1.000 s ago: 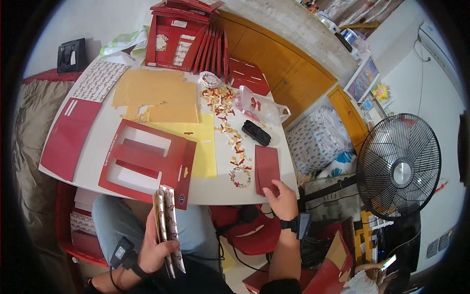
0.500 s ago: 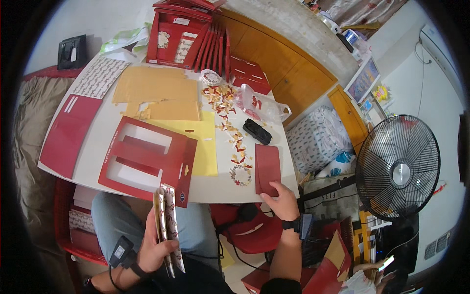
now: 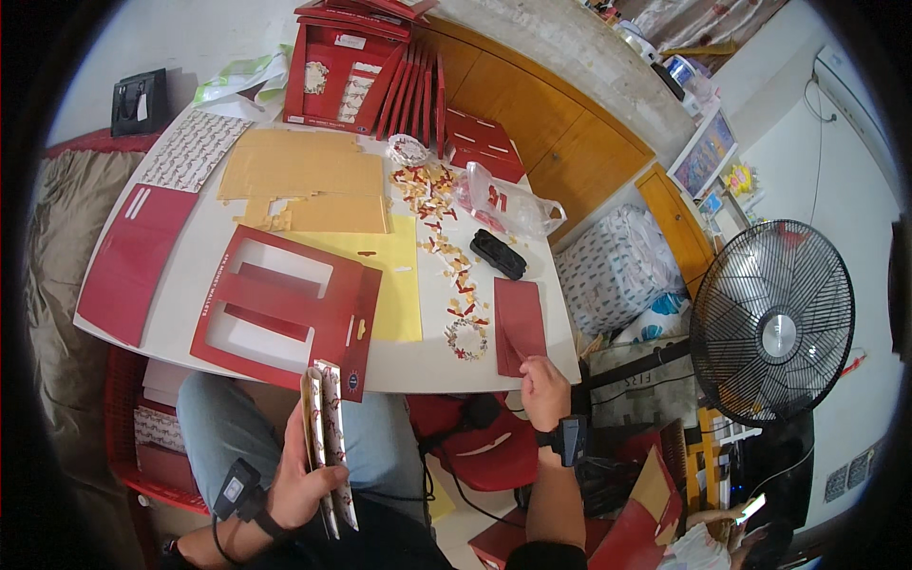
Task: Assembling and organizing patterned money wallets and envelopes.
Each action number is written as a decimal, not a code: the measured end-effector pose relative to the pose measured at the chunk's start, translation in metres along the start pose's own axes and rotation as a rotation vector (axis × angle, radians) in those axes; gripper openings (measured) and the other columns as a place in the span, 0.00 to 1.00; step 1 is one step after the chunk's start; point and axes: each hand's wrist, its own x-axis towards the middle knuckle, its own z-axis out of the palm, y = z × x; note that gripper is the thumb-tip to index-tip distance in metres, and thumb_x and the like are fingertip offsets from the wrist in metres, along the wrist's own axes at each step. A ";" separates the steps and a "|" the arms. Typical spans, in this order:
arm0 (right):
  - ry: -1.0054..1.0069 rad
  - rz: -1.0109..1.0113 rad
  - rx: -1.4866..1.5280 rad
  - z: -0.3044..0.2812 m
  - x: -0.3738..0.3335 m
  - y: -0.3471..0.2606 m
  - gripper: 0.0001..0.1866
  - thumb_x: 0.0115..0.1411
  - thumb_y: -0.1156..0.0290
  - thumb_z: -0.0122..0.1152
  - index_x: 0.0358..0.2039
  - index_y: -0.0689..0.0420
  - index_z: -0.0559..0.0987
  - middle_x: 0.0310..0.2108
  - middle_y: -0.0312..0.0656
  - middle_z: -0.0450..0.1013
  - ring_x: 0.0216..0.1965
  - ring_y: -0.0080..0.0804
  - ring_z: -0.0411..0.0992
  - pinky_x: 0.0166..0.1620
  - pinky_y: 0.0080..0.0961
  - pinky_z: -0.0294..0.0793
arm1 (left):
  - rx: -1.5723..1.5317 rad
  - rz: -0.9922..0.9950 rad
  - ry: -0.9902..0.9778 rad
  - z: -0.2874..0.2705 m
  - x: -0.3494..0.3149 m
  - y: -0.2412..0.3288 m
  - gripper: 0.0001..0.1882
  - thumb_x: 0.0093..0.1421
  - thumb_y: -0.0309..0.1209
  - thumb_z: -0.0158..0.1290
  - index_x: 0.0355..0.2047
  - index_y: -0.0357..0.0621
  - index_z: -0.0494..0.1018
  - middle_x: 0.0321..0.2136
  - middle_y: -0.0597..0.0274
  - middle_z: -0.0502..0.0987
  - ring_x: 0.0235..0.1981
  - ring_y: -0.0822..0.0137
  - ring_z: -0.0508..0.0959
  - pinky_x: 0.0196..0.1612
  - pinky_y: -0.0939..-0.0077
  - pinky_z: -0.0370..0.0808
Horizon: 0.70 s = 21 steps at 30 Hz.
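Note:
My left hand [image 3: 302, 486] grips several folded strips of white patterned card [image 3: 332, 432], held upright above my lap, thumb across the front. Over the table's right front edge, my right hand [image 3: 545, 391] has its fingers drawn together on the near end of a dark red paper piece [image 3: 516, 309]. That end looks slightly lifted and creased; whether it is one sheet or a stack, I cannot tell. A flat red card panel with two window cut-outs [image 3: 359, 304] lies in front of me, partly over a yellow sheet [image 3: 404, 285].
Paper scraps [image 3: 439, 242] trail down the table past a black object [image 3: 498, 255] and a plastic bag [image 3: 518, 211]. Brown cardboard [image 3: 294, 171] and a dark red panel [image 3: 133, 266] lie left. Red boxes [image 3: 328, 66] stand behind. A fan [image 3: 774, 323] stands right.
My right hand's fingers, spread out before, have drawn together on the near end of the dark red paper, and the wrist has turned. My left hand stays where it was.

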 end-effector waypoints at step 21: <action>-0.024 0.058 0.000 -0.001 -0.001 0.000 0.11 0.53 0.76 0.59 0.38 0.63 0.78 0.37 0.50 0.76 0.37 0.49 0.76 0.41 0.37 0.77 | 0.027 0.006 0.039 0.002 -0.002 -0.002 0.49 0.39 0.30 0.55 0.64 0.45 0.48 0.49 0.53 0.65 0.39 0.66 0.70 0.43 0.71 0.71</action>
